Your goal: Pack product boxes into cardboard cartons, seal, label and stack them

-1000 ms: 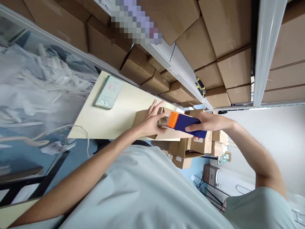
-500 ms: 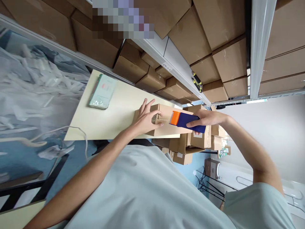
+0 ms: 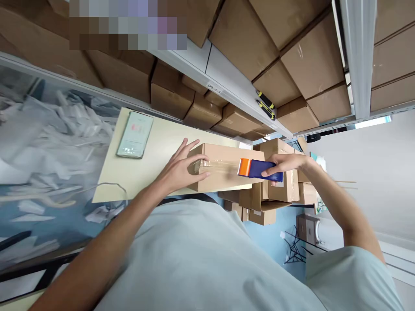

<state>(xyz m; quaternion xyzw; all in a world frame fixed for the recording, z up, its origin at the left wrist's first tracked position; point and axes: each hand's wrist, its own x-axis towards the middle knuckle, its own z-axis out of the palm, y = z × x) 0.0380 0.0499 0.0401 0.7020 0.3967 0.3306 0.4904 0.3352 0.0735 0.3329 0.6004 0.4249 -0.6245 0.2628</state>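
A closed cardboard box point(image 3: 223, 151) lies on the cream table in front of me, with a strip of clear tape along its top. At its left end is my left hand point(image 3: 183, 167), fingers spread, index finger and thumb touching the box near the tape's end. My right hand point(image 3: 282, 164) is closed around a tape dispenser point(image 3: 259, 168), dark blue with an orange front and a toothed edge. The dispenser is over the right part of the box top; whether it touches the cardboard I cannot tell. The fingers under it are mostly hidden.
A pale green packet point(image 3: 135, 134) rests on the table point(image 3: 110, 172) at left. Shelves of cartons point(image 3: 259, 47) stand behind, with yellow-black cutters point(image 3: 266, 106) on a shelf edge. More cartons point(image 3: 282, 190) are stacked at right. White wrapping material point(image 3: 65, 138) heaps at left.
The tape dispenser has shifted slightly right along the box in my right hand. My left hand has moved a little left, still at the box's left end. The camera view has tilted.
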